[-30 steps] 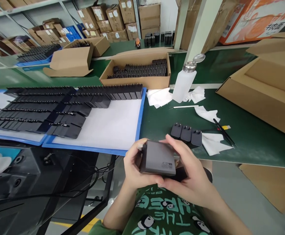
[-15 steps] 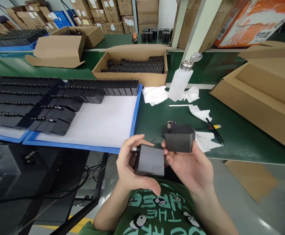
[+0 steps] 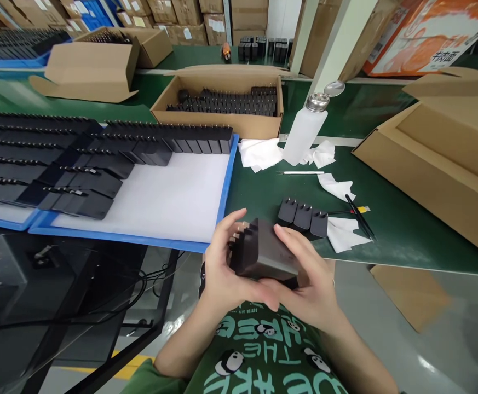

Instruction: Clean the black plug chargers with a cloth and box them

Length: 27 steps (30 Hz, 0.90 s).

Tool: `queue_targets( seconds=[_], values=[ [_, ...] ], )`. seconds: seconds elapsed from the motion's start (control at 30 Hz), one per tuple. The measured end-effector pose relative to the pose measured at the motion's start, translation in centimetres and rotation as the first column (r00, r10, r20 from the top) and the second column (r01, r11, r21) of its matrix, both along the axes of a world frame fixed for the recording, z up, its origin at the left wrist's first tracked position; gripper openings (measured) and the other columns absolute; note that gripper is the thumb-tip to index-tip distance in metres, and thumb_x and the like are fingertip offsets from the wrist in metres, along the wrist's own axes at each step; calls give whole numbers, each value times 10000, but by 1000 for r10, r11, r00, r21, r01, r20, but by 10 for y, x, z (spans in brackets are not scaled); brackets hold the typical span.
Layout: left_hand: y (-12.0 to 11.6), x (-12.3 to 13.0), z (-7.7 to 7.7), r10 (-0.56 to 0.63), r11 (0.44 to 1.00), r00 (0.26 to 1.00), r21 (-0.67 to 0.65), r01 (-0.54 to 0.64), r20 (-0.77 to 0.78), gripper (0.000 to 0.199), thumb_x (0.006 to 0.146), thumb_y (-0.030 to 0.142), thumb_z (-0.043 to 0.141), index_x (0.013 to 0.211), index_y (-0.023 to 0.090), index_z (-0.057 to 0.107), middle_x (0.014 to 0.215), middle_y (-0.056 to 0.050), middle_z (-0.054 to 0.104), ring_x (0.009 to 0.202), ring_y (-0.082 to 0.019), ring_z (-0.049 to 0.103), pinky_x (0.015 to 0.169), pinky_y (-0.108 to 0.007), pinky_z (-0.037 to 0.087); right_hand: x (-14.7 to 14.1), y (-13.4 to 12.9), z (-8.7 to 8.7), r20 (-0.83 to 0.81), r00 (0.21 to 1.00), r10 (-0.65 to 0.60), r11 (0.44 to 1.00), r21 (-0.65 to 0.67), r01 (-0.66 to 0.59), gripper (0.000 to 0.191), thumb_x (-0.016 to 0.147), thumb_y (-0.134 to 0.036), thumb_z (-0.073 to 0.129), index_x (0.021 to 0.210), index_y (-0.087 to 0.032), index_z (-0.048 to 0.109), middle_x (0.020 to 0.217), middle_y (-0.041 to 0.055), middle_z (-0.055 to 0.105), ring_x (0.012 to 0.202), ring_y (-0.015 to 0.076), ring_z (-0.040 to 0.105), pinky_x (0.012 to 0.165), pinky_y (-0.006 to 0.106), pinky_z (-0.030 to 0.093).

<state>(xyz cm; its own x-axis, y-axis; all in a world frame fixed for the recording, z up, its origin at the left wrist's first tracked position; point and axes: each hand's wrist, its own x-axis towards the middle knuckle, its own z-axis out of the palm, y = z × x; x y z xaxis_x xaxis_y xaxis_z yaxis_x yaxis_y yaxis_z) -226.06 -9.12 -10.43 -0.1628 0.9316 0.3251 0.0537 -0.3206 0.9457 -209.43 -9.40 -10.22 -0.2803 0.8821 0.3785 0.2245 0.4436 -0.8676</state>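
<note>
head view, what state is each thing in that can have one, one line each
Held charger block, gripped between left hand and right hand, prongs exposed; whether one charger or two, unclear
Three bench chargers, in a row, prongs up
White bottle, standing, lid flipped open
Middle carton, open, loaded
Right carton, open
Blue-rimmed tray, partly loaded
Black tweezers, lying down
White tissues, creased

The dark-green fabric shirt bore pale-green block lettering and black-and-white panda prints — its plain left sleeve was short.
</note>
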Motion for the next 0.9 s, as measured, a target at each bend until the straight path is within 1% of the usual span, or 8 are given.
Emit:
queue_targets(
  seconds=[0.1, 0.23, 0.33, 0.43, 0.5, 0.57, 0.63, 0.9],
  values=[
    [2, 1, 3, -8, 1000, 999, -6, 8, 34, 1109, 500, 880, 655, 1415, 266, 541, 1176, -109, 616, 919, -236, 653, 804, -318, 539, -1, 5, -8, -240, 966, -96, 986, -153, 60, 677, 832, -342, 776, 1452, -356, 506, 1403, 71, 604, 1202, 249, 660, 943, 348, 612],
    [7, 2, 2, -45, 996, 988, 79, 34, 144, 1101, 570, 955, 528, 1420, 256, 518, 1150, -106, 593, 760, -212, 676, 643, -331, 573, 4, 15, -18, -547, 826, -140, 916, -388, -102, 529, 875, -508, 693, 1356, -312, 588, 1242, 88, 718, 1069, 273, 728, 859, 440, 644],
    [11, 2, -2, -94, 989, 982, 131, 73, 163, 1067, 609, 978, 429, 1409, 276, 506, 1102, -79, 605, 726, -194, 681, 634, -343, 592, 6, 16, -20, -617, 764, -188, 879, -453, -150, 404, 874, -493, 704, 1237, -321, 659, 1177, 60, 740, 1000, 249, 743, 812, 411, 654],
    [13, 3, -5, -87, 992, 987, 106, 72, 138, 1033, 648, 963, 426, 1395, 255, 522, 1133, -94, 635, 787, -195, 687, 685, -334, 597, 4, 7, -16, -495, 838, -231, 931, -362, 43, 529, 839, -380, 771, 1339, -326, 606, 1281, 77, 682, 1077, 261, 711, 873, 429, 642],
    [14, 3, -6, -62, 993, 994, 103, 52, 94, 998, 667, 929, 501, 1381, 233, 542, 1127, -102, 673, 865, -214, 695, 739, -325, 594, 3, -1, -11, -268, 936, -228, 970, -145, 195, 684, 808, -246, 800, 1431, -341, 535, 1370, 82, 608, 1190, 262, 647, 955, 418, 612],
    [14, 4, -5, -63, 992, 997, 113, 58, 36, 929, 690, 854, 617, 1370, 224, 554, 1094, -97, 707, 916, -225, 704, 770, -316, 591, 2, -6, -5, -27, 980, -198, 975, 99, 199, 764, 798, -139, 780, 1479, -324, 488, 1393, 92, 559, 1245, 249, 593, 999, 389, 585],
    [16, 6, -3, -59, 990, 997, 122, 65, -45, 873, 697, 741, 740, 1369, 217, 555, 1067, -90, 719, 911, -220, 707, 778, -314, 592, 3, -8, -2, 108, 979, -174, 963, 225, 146, 778, 824, -111, 731, 1521, -283, 432, 1410, 119, 509, 1274, 251, 557, 1014, 388, 571],
    [24, 17, 9, -16, 975, 940, 205, 91, -341, 578, 718, 595, 807, 1095, 199, 621, 974, -65, 719, 835, -193, 695, 727, -310, 592, 14, -4, -11, 149, 975, -163, 967, 223, 128, 776, 845, -134, 663, 1540, -239, 333, 1472, 153, 414, 1394, 285, 452, 1095, 493, 520]
  ],
)
